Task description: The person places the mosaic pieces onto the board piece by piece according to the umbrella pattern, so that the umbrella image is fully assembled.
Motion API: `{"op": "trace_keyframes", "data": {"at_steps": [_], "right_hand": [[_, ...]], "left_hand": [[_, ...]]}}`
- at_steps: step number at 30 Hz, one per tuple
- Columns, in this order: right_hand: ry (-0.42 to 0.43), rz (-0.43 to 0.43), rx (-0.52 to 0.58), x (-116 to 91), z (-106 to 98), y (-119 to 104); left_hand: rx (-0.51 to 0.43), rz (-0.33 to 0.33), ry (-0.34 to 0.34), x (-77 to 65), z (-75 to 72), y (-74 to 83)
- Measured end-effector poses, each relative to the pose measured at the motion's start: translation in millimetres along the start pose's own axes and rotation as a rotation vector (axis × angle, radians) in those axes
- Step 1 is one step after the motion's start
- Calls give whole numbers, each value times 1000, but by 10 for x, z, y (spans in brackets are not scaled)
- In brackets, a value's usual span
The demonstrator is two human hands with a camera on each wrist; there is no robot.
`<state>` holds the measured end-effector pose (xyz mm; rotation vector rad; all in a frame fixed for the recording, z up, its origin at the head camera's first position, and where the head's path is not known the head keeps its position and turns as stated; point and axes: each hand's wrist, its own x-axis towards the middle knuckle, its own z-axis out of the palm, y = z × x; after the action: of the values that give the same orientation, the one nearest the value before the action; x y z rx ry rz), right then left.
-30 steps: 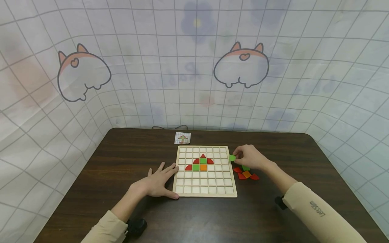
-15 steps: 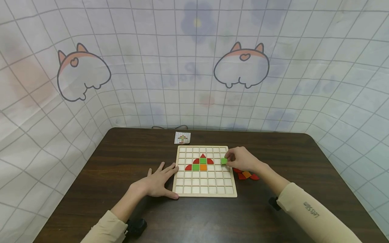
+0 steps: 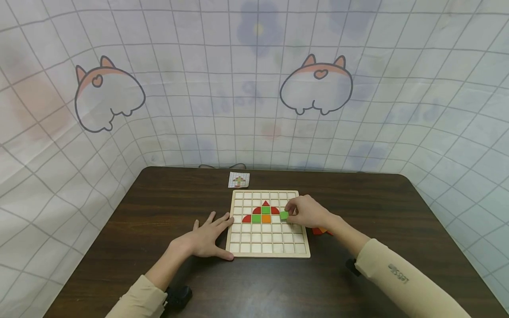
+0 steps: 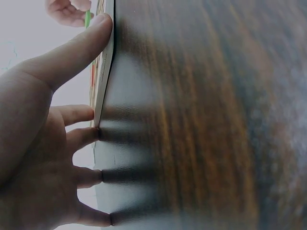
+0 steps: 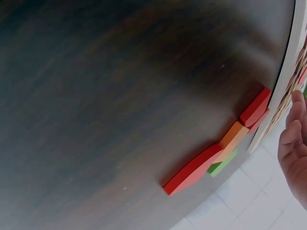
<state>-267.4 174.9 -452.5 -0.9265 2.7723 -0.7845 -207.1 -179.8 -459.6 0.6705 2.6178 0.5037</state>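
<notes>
My right hand (image 3: 308,212) pinches a green square tile (image 3: 284,215) over the right half of a pale wooden grid board (image 3: 254,255). On the board lie a red triangle (image 3: 265,204), red rounded pieces (image 3: 246,219), green squares (image 3: 256,218) and an orange square (image 3: 266,218). With fingers spread, my left hand (image 3: 204,238) rests at the board's left edge, its thumb at the near corner. In the left wrist view those fingertips touch the table and the board's side. The right wrist view shows my right hand (image 5: 295,148) at its edge, the tile mostly cut off.
Loose pieces lie right of the board, partly hidden by my right arm in the head view: red ones (image 5: 194,170), an orange one (image 5: 232,141) and a green one (image 5: 223,163). A small printed pattern card (image 3: 239,180) lies behind the board on the dark table (image 3: 179,190).
My right hand has carried the green square tile leftward from beside the board's right edge to over the grid, close to the laid pieces. My left hand has stayed in place.
</notes>
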Motion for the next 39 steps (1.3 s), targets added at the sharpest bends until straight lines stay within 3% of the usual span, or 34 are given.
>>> {"op": "trace_keyframes", "data": {"at_steps": [13,24,39], "right_hand": [[-28,-45,-63,88,64,-108],[-57,-29,-98,145,115,-158],[-30,-61,-58,90,116,-148]], "left_hand": [[1,1,2,-2,-7,3],[5,4,1,4,1,-1],[16,3,-3,16,2,-17]]}}
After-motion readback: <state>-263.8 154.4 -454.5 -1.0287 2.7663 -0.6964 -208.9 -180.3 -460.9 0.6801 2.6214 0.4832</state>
